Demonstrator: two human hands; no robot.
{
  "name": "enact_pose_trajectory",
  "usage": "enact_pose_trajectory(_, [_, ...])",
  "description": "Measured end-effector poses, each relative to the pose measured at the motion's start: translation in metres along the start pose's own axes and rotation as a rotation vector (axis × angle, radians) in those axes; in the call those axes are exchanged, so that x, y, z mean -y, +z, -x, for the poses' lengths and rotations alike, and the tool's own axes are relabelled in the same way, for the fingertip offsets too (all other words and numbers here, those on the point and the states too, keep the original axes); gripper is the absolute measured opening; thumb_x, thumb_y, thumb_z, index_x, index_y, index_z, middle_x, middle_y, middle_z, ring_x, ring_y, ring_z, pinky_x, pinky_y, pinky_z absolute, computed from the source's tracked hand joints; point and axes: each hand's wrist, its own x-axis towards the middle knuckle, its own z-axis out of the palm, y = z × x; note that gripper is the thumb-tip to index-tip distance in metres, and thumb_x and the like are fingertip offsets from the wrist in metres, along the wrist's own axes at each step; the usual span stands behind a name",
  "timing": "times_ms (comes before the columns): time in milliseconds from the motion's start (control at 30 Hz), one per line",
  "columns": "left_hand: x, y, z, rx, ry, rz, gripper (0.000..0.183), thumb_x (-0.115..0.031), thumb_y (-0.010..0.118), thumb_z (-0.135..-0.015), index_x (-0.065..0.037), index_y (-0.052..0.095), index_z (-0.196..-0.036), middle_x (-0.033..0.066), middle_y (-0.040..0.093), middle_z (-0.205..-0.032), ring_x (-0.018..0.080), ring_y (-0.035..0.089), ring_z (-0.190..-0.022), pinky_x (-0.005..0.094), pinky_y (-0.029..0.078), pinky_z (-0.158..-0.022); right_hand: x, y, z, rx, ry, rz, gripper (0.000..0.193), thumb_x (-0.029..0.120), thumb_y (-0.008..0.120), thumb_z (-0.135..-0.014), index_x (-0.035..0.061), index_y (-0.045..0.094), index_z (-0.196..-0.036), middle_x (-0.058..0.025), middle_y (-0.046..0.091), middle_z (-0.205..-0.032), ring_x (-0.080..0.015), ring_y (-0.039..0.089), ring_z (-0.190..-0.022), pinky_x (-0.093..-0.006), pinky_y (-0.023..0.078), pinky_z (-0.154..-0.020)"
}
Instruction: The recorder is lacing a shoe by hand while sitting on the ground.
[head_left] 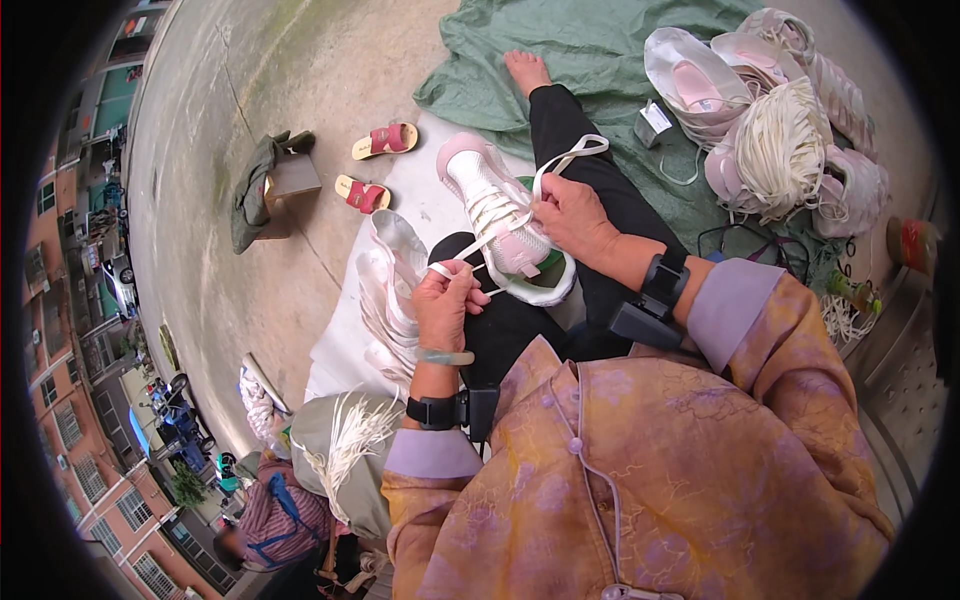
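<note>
A white and pink sneaker (468,175) rests across my lap, toe pointing away, its white laces crossing partway up the front. My left hand (447,300) is closed near the sneaker's collar, pinching one stretch of white shoelace (486,240). On the other side of the collar, my right hand (578,218) is closed on another stretch of lace, and a loop of it rises beyond the fingers. Part of the shoe's opening shows between my hands. Left of the sneaker, a stack of pale shoe uppers (385,290) leans beside my knee.
At right, more pink and white shoes (695,75) and a thick bundle of white laces (785,140) lie on a green cloth (620,50). A small grey box (653,124) sits nearby. Red slippers (385,140) and a cardboard box (292,178) are on the concrete. Another person (285,515) is at lower left.
</note>
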Motion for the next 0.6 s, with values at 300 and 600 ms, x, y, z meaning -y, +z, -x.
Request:
enact_pose_trajectory(300, [0.005, 0.003, -0.008, -0.015, 0.050, -0.135, 0.014, -0.016, 0.055, -0.087, -0.002, 0.054, -0.089, 0.0054, 0.060, -0.072, 0.0077, 0.056, -0.055, 0.0174, 0.041, -0.046, 0.006, 0.003, 0.004, -0.053, -0.087, 0.132, 0.016, 0.018, 0.050, -0.078, 0.0026, 0.048, -0.083, -0.0211, 0.058, -0.075, -0.0404, 0.055, -0.076, -0.0477, 0.042, -0.067])
enact_pose_trajectory(600, [0.013, 0.013, -0.022, -0.133, 0.224, -0.143, 0.009, -0.009, 0.051, -0.087, 0.000, 0.052, -0.086, 0.0052, 0.058, -0.076, 0.0106, 0.059, -0.066, 0.0219, 0.047, -0.052, 0.001, 0.006, 0.005, -0.099, -0.179, 0.187, 0.015, 0.013, 0.053, -0.078, 0.0002, 0.047, -0.081, -0.0194, 0.055, -0.071, -0.0382, 0.055, -0.070, -0.0444, 0.042, -0.063])
